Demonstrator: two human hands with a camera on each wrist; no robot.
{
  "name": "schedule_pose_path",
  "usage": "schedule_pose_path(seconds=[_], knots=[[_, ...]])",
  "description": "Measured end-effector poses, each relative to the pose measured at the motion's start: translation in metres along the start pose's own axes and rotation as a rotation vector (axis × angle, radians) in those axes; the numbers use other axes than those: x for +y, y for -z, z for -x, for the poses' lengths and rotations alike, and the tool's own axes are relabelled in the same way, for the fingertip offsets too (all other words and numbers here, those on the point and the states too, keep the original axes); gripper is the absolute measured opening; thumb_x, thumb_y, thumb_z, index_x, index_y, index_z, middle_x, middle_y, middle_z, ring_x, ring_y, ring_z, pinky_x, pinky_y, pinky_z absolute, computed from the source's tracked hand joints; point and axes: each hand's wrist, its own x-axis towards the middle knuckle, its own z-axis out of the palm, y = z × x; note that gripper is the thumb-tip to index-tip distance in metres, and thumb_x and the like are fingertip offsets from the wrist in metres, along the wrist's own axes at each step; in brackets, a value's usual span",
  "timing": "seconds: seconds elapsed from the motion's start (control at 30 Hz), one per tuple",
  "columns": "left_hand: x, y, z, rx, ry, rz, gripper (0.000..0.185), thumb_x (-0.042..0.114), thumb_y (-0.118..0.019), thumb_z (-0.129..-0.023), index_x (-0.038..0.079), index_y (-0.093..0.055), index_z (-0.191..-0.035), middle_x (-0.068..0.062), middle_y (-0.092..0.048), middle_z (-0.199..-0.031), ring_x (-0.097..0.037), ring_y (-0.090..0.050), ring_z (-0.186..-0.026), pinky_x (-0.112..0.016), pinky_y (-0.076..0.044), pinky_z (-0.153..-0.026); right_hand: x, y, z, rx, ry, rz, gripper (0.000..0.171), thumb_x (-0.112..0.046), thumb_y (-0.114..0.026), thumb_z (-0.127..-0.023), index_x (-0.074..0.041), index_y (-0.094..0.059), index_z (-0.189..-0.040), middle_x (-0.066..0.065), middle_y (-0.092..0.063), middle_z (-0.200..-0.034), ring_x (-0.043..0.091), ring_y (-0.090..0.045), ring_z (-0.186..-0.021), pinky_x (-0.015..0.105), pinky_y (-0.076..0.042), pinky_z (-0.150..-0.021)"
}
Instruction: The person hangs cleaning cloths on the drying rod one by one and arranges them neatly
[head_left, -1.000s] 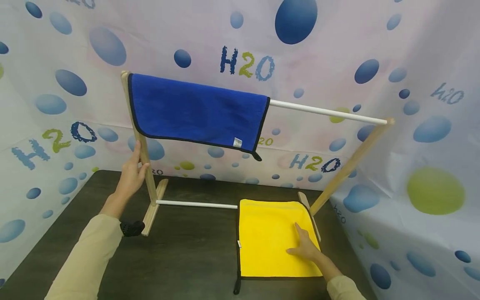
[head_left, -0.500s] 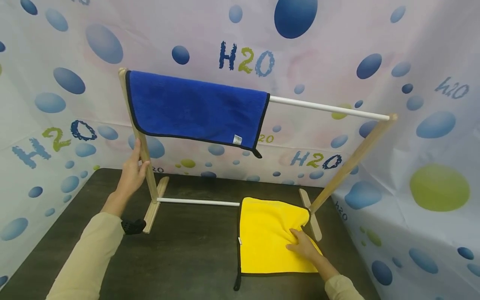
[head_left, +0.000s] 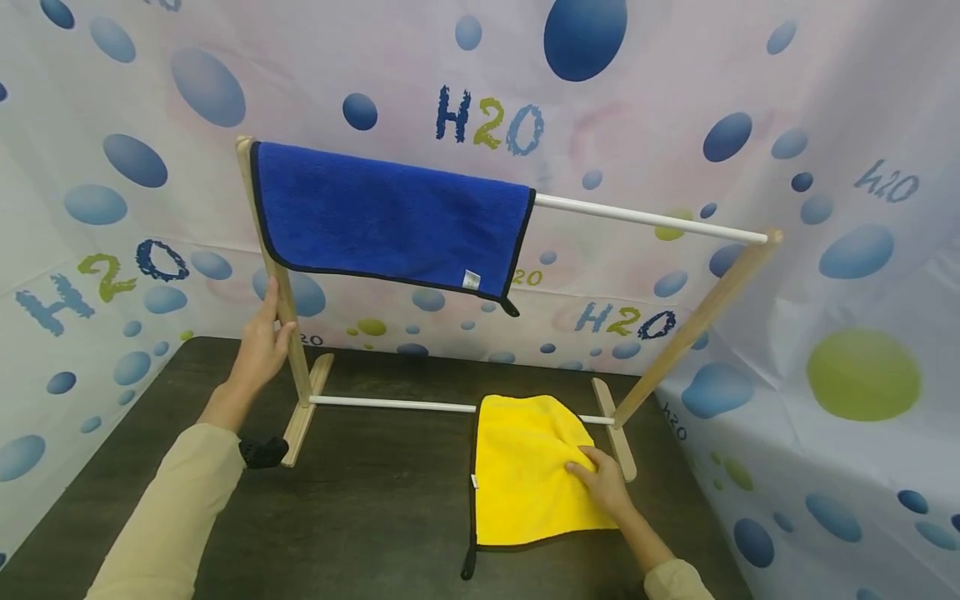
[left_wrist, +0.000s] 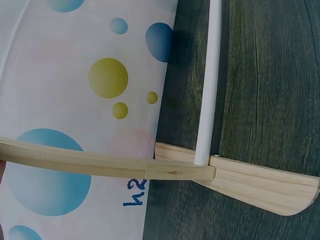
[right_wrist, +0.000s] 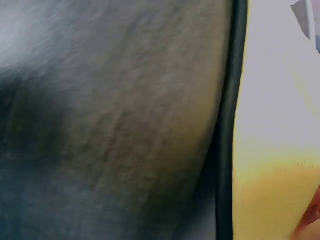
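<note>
A wooden rack with a white upper rod [head_left: 652, 218] stands on the table. Over the left half of that rod hangs a blue towel [head_left: 390, 221] with black edging. My left hand [head_left: 261, 346] grips the rack's left post [head_left: 298, 358] below the towel, thumb on one side and fingers on the other. On the right, a yellow towel [head_left: 517, 475] with a black border lies partly lifted over the lower rod [head_left: 397, 405]. My right hand [head_left: 606, 483] pinches its right side, which is raised and folded inward. The right wrist view shows the yellow towel [right_wrist: 275, 100] close up, its black edge upright.
The rack's wooden feet [head_left: 624, 450] rest on the dark table [head_left: 360, 517]. A patterned curtain [head_left: 780, 317] encloses the table at the back and sides. The left wrist view shows the left foot [left_wrist: 265, 187] joined to post and lower rod.
My right hand has gone from lying flat on the yellow towel to pinching it. The towel's right side has lifted and drawn leftward, baring the lower rod's right end. My left hand stays put.
</note>
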Motion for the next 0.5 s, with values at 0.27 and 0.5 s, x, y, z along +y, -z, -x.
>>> schedule_pose_path(seconds=[0.27,0.5], knots=[[-0.001,0.0,0.002,-0.001,0.012,-0.021,0.079,-0.017,-0.054,-0.081,0.0,-0.011,-0.145,-0.04,-0.044,-0.116,-0.053,-0.05,-0.096,-0.057,-0.048,-0.067,-0.028,0.011,-0.007,0.095,0.101,-0.167,0.028,-0.008,-0.068,-0.081,0.007,-0.063,-0.104,0.02,-0.064,-0.094,0.005,-0.055,-0.066,0.02,-0.05,-0.059],[0.001,-0.001,0.001,0.011,0.003,-0.026,0.08,-0.015,-0.054,-0.082,0.005,-0.009,-0.146,-0.04,-0.047,-0.111,-0.053,-0.05,-0.095,-0.057,-0.047,-0.069,-0.062,0.028,-0.013,0.115,0.042,-0.195,0.034,-0.008,-0.065,-0.084,0.008,-0.058,-0.113,0.022,-0.06,-0.106,0.0,-0.052,-0.074,0.016,-0.047,-0.066]])
